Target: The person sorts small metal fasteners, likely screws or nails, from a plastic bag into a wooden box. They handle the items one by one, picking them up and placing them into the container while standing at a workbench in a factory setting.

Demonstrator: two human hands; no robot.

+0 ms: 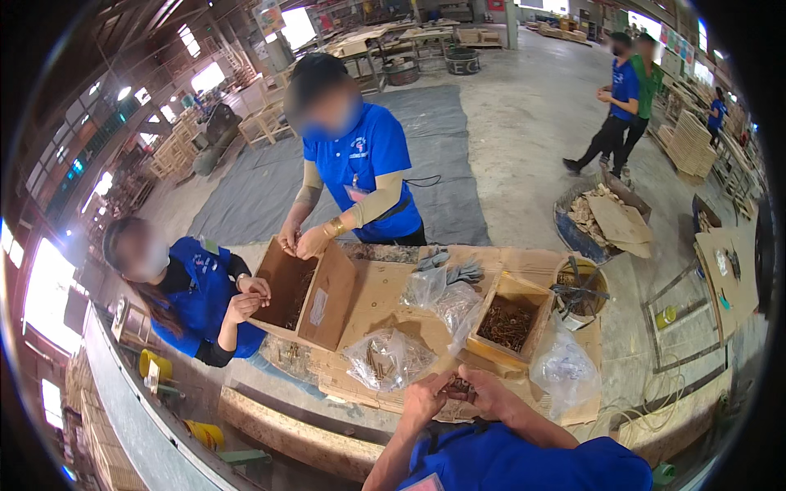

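Note:
My left hand (pixel 427 397) and my right hand (pixel 491 394) meet close together at the table's near edge. A small bunch of dark brown metal pieces (pixel 461 389), which look like screws, lies in the closed fingers of the right hand. My left fingers are pinched against the bunch; what they grip is too small to make out. Just beyond my hands stands a wooden box (pixel 491 358) with many brown screws (pixel 506 323) in it. A clear plastic bag (pixel 389 360) with long screws lies to the left, and another clear bag (pixel 565 372) to the right.
Across the cardboard-covered table (pixel 377 295), two co-workers handle small things over a larger wooden box (pixel 327 307). Grey gloves (pixel 463 272) lie on more plastic bags (pixel 454 307). A bucket (pixel 591 286) with dark straps stands beyond the right bag. Wood scraps fill a tub (pixel 606 217) farther right.

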